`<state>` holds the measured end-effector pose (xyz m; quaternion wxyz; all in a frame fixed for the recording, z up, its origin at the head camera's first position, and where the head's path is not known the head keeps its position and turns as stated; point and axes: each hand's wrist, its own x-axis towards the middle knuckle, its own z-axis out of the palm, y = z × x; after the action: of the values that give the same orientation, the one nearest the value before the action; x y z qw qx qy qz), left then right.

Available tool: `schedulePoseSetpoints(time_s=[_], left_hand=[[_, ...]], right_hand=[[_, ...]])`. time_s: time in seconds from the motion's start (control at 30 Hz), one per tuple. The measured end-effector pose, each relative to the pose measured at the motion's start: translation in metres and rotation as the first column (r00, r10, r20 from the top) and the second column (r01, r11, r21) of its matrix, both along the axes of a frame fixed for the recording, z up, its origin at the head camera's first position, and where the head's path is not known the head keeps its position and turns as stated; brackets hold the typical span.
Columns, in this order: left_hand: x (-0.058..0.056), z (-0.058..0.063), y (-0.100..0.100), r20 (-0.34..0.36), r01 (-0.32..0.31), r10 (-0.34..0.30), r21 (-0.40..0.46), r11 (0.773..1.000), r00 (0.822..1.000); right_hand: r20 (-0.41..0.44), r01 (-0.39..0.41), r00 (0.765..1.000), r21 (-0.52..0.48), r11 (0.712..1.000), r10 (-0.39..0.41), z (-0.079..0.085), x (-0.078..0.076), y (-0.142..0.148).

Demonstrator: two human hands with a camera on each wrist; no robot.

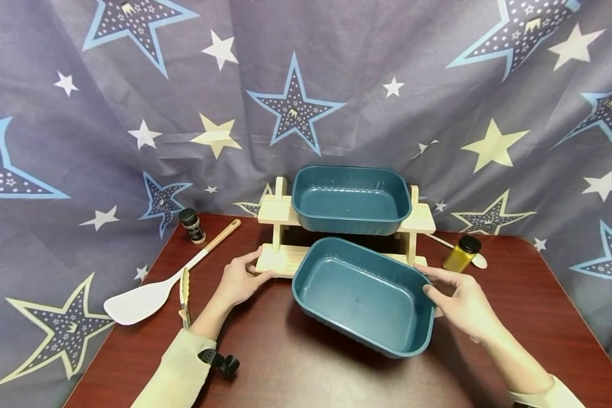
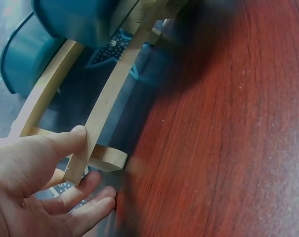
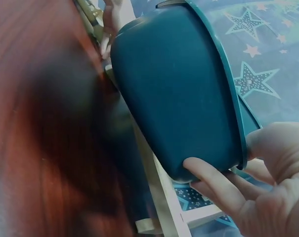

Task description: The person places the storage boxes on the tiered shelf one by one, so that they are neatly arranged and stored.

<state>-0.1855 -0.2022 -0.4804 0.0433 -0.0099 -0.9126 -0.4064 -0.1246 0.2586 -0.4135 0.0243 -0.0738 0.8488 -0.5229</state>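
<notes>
My right hand (image 1: 464, 304) grips the right end of a teal plastic bin (image 1: 359, 300), thumb at its rim and fingers against the outer wall in the right wrist view. The bin is tilted and turned askew at the front of a two-tier wooden rack (image 1: 280, 260), covering much of the lower tier. My left hand (image 1: 238, 281) holds the left end of that lower tier; in the left wrist view the thumb lies on the board (image 2: 97, 126) and the fingers curl below it. A second teal bin (image 1: 351, 198) sits on the upper tier.
To the left lie a white spatula (image 1: 145, 300) with a wooden handle and tongs (image 1: 185, 292), near a black-capped spice jar (image 1: 192, 226). At the right stands a yellow jar (image 1: 460, 256) with a white spoon (image 1: 479, 261) behind it. A star-patterned curtain (image 1: 367, 130) hangs behind the table.
</notes>
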Motion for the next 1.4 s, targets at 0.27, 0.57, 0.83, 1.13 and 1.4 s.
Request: schedulePoseSetpoints(time_s=[0.27,0.57,0.83,1.13,1.4], left_hand=[[0.001,0.002,0.001,0.014,-0.005,0.005,0.009,1.0,1.0],[0.001,0.003,0.002,0.018,-0.004,0.004,0.009,1.0,1.0],[-0.001,0.0,0.0,0.006,-0.01,0.01,0.0,1.0,1.0],[-0.002,-0.001,0.0,0.027,-0.012,0.012,0.016,1.0,1.0],[-0.001,0.001,0.0,0.024,-0.016,0.015,0.016,1.0,1.0]], right_hand=[[-0.008,-0.007,1.0,0.002,1.0,0.007,-0.003,-0.015,0.001],[0.006,0.036,0.999,-0.012,0.999,-0.036,-0.01,-0.024,-0.006],[0.006,0.05,0.999,0.017,0.999,-0.05,-0.007,-0.034,-0.01],[0.015,0.067,0.998,0.01,0.998,-0.067,-0.006,-0.045,-0.021],[0.068,0.082,0.994,-0.003,0.997,-0.082,-0.005,-0.054,-0.028]])
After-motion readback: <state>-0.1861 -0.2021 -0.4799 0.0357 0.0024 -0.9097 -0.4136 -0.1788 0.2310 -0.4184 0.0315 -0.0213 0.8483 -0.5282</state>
